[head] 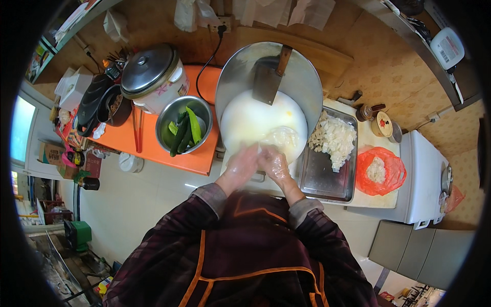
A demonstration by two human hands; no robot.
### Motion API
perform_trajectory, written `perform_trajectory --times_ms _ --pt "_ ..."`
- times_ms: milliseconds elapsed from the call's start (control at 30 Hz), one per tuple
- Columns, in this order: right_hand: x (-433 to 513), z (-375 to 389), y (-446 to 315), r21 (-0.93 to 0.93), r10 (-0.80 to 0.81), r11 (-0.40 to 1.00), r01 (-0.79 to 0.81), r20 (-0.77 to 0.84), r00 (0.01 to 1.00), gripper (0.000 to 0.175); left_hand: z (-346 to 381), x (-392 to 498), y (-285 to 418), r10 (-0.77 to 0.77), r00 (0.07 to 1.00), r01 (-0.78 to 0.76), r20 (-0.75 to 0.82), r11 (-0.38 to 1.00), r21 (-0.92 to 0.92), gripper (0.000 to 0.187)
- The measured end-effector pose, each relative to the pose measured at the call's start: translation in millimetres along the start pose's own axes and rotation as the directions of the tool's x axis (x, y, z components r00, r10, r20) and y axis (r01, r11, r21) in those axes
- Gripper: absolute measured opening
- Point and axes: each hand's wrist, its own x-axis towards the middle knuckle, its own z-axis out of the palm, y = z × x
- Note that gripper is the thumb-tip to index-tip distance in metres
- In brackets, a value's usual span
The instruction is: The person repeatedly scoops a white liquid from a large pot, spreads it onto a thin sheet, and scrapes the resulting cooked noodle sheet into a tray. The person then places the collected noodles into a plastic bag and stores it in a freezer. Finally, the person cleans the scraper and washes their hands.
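Observation:
My left hand (242, 163) and my right hand (274, 162) meet at the near edge of a round white surface (245, 111), apparently a chopping board. Clear plastic film, like a disposable glove, covers my right hand; the left is blurred. A small whitish bit shows between the fingertips, but the grip is unclear. Just beyond my right hand lies a pale, translucent mound (283, 138). A cleaver (268, 84) with a wooden handle rests at the far side, against a large metal basin (236, 76). To the right, a metal tray (326, 184) holds pale chopped pieces (333, 138).
A red plastic bag (397, 174) with pale contents sits beyond the tray. On the orange table (199, 165) at left stand a steel bowl (159, 126) of green vegetables, red-handled tongs (139, 142) and a rice cooker (165, 92). A white appliance (418, 176) stands at right.

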Motion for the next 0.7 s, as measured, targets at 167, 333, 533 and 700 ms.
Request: perform_trajectory --times_ms 167,333,533,700 --pt "1 4 9 -0.015 0.009 1.0 -0.01 -0.044 0.999 0.028 -7 5 -6 -0.01 1.0 0.01 -0.008 1.0 0.017 0.084" --pt "5 7 22 0.111 -0.052 0.992 0.061 -0.077 0.996 0.029 -4 7 -6 -0.016 0.998 0.019 -0.066 0.999 0.048 0.084" --pt "6 10 22 0.138 -0.063 0.987 0.081 -0.128 0.99 0.018 -1 8 -3 -0.015 0.998 0.019 -0.057 0.997 0.078 0.082" --pt "12 11 33 0.501 0.135 0.861 -0.085 -0.063 0.989 0.005 8 5 7 0.121 0.983 -0.031 -0.14 0.854 0.52 0.057"
